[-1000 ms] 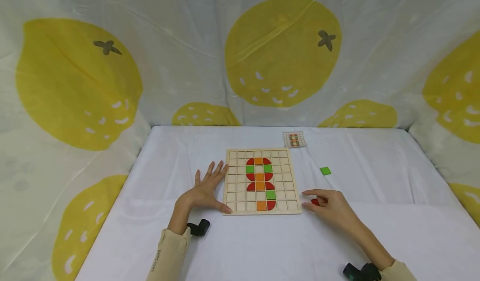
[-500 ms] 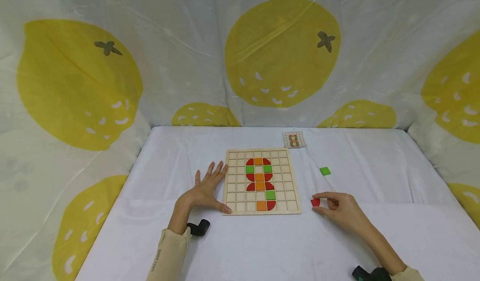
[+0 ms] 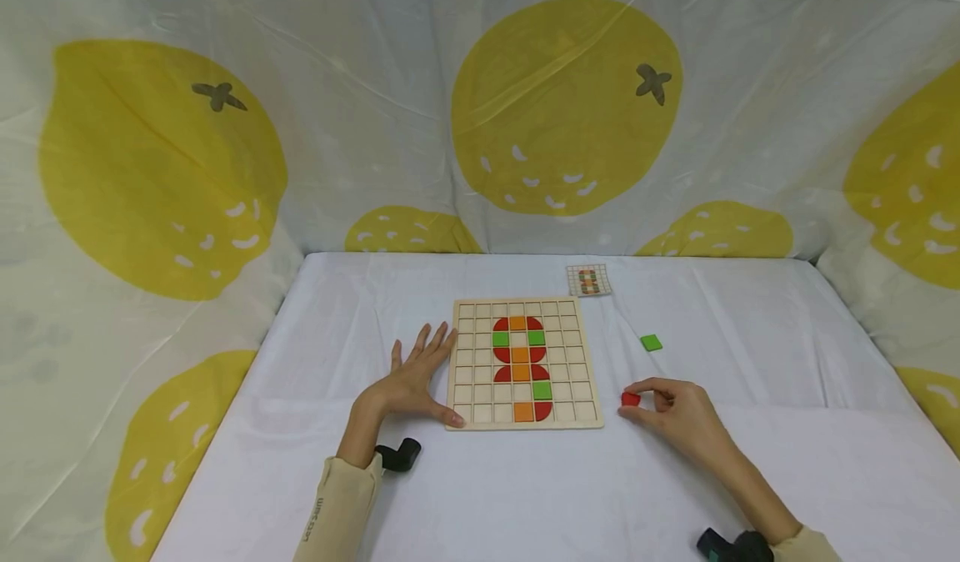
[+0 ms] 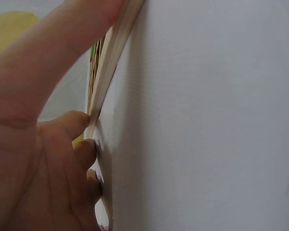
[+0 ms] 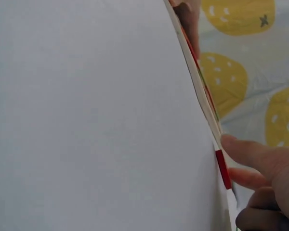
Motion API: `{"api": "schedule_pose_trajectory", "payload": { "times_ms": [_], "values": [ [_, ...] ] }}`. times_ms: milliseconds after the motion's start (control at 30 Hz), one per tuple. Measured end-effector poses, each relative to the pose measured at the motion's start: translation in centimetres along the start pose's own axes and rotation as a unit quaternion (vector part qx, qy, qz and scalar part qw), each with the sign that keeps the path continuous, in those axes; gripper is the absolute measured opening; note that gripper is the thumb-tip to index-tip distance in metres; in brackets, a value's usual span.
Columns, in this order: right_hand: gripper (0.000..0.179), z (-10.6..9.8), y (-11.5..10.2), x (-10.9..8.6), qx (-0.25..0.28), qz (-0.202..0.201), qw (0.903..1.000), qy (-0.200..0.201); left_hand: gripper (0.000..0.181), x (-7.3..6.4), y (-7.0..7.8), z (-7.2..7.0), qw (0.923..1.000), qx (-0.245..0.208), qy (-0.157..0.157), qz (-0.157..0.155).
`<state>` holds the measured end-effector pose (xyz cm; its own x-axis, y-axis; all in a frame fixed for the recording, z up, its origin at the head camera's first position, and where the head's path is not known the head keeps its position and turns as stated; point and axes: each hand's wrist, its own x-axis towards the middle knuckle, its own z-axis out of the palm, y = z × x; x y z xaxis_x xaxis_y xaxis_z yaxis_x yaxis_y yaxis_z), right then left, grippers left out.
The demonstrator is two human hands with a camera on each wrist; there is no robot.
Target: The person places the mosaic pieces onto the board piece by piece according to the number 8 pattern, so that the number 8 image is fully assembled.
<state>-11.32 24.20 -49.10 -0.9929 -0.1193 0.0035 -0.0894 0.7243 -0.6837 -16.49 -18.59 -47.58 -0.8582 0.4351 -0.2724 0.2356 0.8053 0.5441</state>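
A square wooden grid board (image 3: 577,391) lies on the table, with red quarter-round, orange square and green square tiles set in its middle columns. My left hand (image 3: 408,388) spreads along the board's left side, thumb on the near left corner and fingertips at the edge. The left wrist view shows the thumb against the wooden edge (image 4: 116,45). Right of the board, my right hand (image 3: 678,418) pinches a loose red tile (image 3: 631,399) between thumb and index finger. In the right wrist view that red tile (image 5: 223,169) sits low at the cloth, fingertips right at it.
A loose green square tile (image 3: 651,343) lies farther back on the right. Behind the board is a small pattern card (image 3: 588,279) with a similar coloured design. White cloth (image 3: 525,495) covers the table, and a lemon-print curtain (image 3: 375,128) stands around it.
My right hand has drawn back to the right, away from the board, with the red tile, which has turned and now shows more between the fingers. The left hand and the board stay put.
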Motion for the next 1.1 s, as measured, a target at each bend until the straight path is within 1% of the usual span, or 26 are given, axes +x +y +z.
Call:
{"api": "schedule_pose_trajectory", "payload": {
  "times_ms": [67,167,233,300,400,433,500,633,733,833,933,1033,1100],
  "values": [
    [0.031,-0.2,0.1,0.1,0.013,0.000,0.9996,-0.025,0.142,0.0,0.0,0.0,1.0000,0.000,-0.001,-0.001],
    [0.028,-0.6,0.4,0.3,0.027,-0.011,0.9979,-0.058,0.142,0.0,0.0,0.0,1.0000,0.000,-0.001,-0.002],
    [0.026,-0.8,0.5,0.4,0.030,-0.017,0.9974,-0.063,0.142,0.0,0.0,-0.1,1.0000,0.002,-0.001,-0.003],
    [0.024,-0.9,0.6,0.4,0.022,-0.024,0.9980,-0.053,0.142,0.0,0.0,-0.1,1.0000,0.003,0.000,-0.002],
    [0.025,-0.9,0.6,0.5,0.009,-0.021,0.9991,-0.035,0.142,0.0,0.0,-0.1,1.0000,0.005,0.000,-0.003],
    [0.026,-1.0,0.6,0.5,0.008,-0.018,0.9992,-0.036,0.142,0.1,0.0,-0.1,1.0000,0.005,0.001,-0.003],
    [0.029,-1.4,0.7,0.6,0.006,-0.019,0.9986,-0.049,0.142,0.1,0.0,0.0,1.0000,0.005,0.001,-0.004],
    [0.028,-2.4,1.0,0.7,0.011,-0.038,0.9943,-0.099,0.142,0.2,0.0,0.1,1.0000,0.005,0.001,-0.006],
    [0.026,-2.8,1.3,0.7,0.009,-0.056,0.9919,-0.113,0.142,0.2,0.1,0.2,1.0000,0.006,0.001,-0.007],
    [0.025,-2.8,1.3,0.7,0.008,-0.056,0.9933,-0.100,0.142,0.2,0.1,0.2,0.9999,0.008,0.001,-0.008],
    [0.026,-2.4,1.0,0.7,0.009,-0.047,0.9967,-0.065,0.142,0.1,0.2,0.1,0.9999,0.009,0.003,-0.008],
    [0.028,-1.7,0.2,0.7,0.025,-0.031,0.9987,-0.032,0.142,0.1,0.2,0.1,0.9999,0.008,0.003,-0.009],
    [0.029,-1.2,-0.4,0.8,0.041,-0.023,0.9986,-0.023,0.142,0.1,0.3,0.0,0.9999,0.008,0.002,-0.010]
  ]
}}
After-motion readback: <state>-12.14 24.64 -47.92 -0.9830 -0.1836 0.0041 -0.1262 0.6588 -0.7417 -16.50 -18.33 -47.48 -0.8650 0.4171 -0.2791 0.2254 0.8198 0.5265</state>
